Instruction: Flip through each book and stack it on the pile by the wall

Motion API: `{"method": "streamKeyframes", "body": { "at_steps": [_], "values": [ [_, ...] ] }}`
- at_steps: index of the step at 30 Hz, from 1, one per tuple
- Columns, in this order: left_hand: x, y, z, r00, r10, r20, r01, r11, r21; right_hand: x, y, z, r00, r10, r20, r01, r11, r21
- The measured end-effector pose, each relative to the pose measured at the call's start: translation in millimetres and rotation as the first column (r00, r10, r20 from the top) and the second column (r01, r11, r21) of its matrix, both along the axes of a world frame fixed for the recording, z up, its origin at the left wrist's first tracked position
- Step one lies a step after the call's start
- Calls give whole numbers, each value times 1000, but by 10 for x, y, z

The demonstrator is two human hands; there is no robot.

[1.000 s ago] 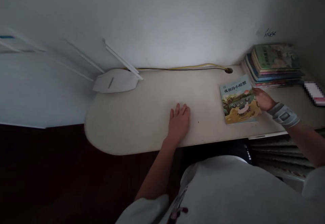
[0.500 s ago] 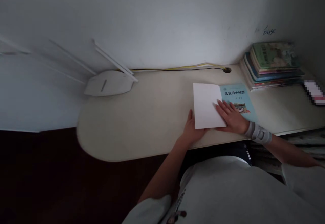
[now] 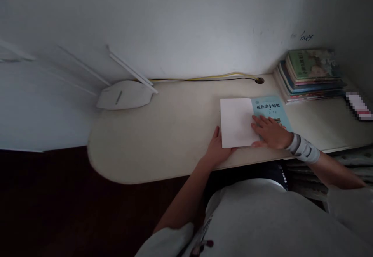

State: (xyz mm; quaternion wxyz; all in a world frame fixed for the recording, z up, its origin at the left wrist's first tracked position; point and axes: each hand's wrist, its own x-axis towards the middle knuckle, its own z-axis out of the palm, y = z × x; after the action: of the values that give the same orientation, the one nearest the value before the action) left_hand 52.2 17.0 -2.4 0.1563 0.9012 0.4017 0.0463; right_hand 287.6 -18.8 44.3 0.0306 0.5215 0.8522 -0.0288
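An open booklet (image 3: 237,119) lies on the pale desk, a blank white page on its left side and a light blue page with a dark printed title on its right. My left hand (image 3: 218,149) is at the booklet's lower left corner, thumb apart beside the edge and the other fingers partly hidden beneath it. Across the fold and the lower part of the blue page, my right hand (image 3: 271,132) lies flat with its fingers spread. A grey band is round the right wrist.
Stacked books (image 3: 313,74) stand at the back right of the desk (image 3: 151,140), with a blurred-out phone (image 3: 359,105) beside them. A white base with rods (image 3: 125,95) is at the back left. Yellow and black cables (image 3: 204,78) run along the wall to a hole.
My right hand has slid slightly right, off most of the white page and onto the blue one. The white page lies a little flatter. My left hand has barely moved.
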Motion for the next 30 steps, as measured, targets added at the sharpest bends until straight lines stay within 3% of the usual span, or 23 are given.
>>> {"method": "streamKeyframes", "body": {
  "at_steps": [4, 7, 9, 11, 13, 16, 18, 20, 23, 25, 27, 30],
  "values": [
    [-61, -24, -17, 999, -14, 41, 13, 1000, 16, -211, 319, 168, 998, 32, -52, -29, 999, 43],
    [-118, -29, 14, 965, 88, 248, -71, 994, -78, -355, 623, 136, 991, 54, -123, -51, 998, 27],
    [-140, -26, 69, 823, 308, 478, -207, 945, -252, -389, 768, 86, 983, 43, -180, -41, 999, 15],
    [-122, -18, 142, 577, 529, 623, -236, 838, -493, -377, 838, 54, 971, 40, -236, -38, 999, 15],
    [-52, -7, 213, 388, 659, 645, -109, 727, -678, -343, 845, 60, 959, 58, -277, -57, 998, 12],
    [112, 10, 286, 302, 718, 627, 110, 627, -771, -287, 812, 122, 939, 88, -331, -88, 996, 15],
    [212, 19, 304, 317, 704, 636, 173, 616, -768, -255, 799, 162, 929, 102, -356, -98, 995, 28],
    [276, 26, 301, 410, 647, 643, 139, 652, -745, -228, 798, 173, 934, 100, -344, -97, 995, 28],
    [303, 34, 271, 674, 471, 569, -129, 834, -537, -207, 794, 127, 967, 70, -244, -69, 998, 14],
    [294, 38, 237, 829, 382, 409, -312, 922, -230, -213, 777, 75, 988, 43, -150, -43, 999, 6],
    [280, 39, 192, 907, 368, 205, -377, 926, 7, -236, 752, 30, 997, 19, -70, -19, 1000, 4],
    [265, 41, 113, 938, 343, -53, -338, 938, 78, -286, 718, 7, 1000, 2, 14, -2, 1000, 8]
  ]
}}
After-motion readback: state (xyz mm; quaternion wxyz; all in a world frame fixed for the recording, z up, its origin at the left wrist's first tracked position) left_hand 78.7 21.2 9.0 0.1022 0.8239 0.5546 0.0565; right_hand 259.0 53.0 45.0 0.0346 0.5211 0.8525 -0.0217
